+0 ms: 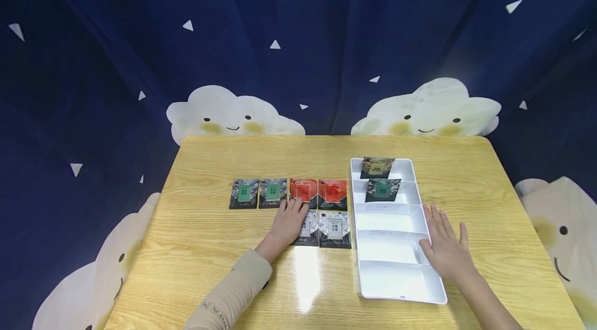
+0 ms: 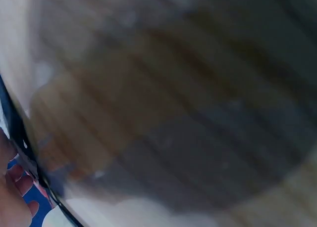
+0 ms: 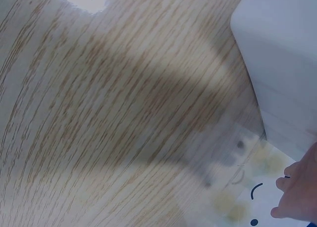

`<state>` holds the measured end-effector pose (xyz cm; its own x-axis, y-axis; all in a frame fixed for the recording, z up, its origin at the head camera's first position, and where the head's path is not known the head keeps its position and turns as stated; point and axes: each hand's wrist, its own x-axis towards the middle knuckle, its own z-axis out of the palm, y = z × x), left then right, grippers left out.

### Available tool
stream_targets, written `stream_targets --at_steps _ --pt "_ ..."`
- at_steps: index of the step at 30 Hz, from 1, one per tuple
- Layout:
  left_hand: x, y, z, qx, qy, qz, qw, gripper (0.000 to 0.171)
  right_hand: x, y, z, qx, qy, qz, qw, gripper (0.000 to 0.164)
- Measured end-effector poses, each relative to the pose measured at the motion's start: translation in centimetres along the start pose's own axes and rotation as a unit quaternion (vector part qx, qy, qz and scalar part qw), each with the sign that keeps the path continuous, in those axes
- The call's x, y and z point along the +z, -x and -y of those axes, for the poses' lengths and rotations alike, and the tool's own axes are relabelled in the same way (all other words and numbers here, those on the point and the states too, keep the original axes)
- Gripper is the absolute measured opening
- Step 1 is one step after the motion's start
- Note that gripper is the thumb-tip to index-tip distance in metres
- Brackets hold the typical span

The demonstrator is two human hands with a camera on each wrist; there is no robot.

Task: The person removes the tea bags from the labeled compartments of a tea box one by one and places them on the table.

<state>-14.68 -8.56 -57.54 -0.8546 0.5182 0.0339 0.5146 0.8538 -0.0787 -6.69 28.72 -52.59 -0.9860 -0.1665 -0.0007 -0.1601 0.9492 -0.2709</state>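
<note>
My left hand [image 1: 288,221] reaches over the flat packets, its fingertips touching the lower part of a red-labelled packet [image 1: 303,189]. Under that hand lies a grey-and-white packet [image 1: 306,231], partly covered. A second red packet [image 1: 332,194] and another grey-and-white packet [image 1: 335,229] lie to their right. Beside the right side of a white compartment tray [image 1: 389,281] is my right hand [image 1: 445,249], fingers spread and holding nothing. In the left wrist view the left hand's fingers [image 2: 22,182] show only at the lower left edge; most of that view is dark and blurred.
Two green-labelled packets [image 1: 244,194] [image 1: 272,192] lie left of the red ones. A yellow-labelled packet [image 1: 377,168] leans in the tray's far compartment, and a dark green-labelled packet [image 1: 382,190] in the one before it. A dark blue curtain [image 1: 317,19] hangs behind the wooden table [image 1: 200,247].
</note>
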Motion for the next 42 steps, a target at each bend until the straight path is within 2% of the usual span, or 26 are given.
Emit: stream_targets --at_steps 19,31,34,42 --pt "0.0 -0.1 0.1 -0.004 -0.027 -0.015 0.9995 0.016 0.1 0.0 -0.1 0.001 0.002 -0.001 1.0 0.067" --pt "-0.6 -0.2 -0.1 -0.019 -0.009 -0.015 0.9997 0.019 0.3 0.0 -0.2 0.002 0.004 0.0 1.0 0.068" --pt "-0.9 -0.5 -0.3 -0.023 -0.002 -0.022 0.9995 0.019 0.3 0.1 -0.3 0.0 0.006 -0.001 1.0 0.068" --pt "-2.4 -2.5 -1.8 -0.025 0.021 -0.066 0.9973 0.017 0.3 0.1 -0.2 0.0 0.012 -0.003 1.0 0.068"
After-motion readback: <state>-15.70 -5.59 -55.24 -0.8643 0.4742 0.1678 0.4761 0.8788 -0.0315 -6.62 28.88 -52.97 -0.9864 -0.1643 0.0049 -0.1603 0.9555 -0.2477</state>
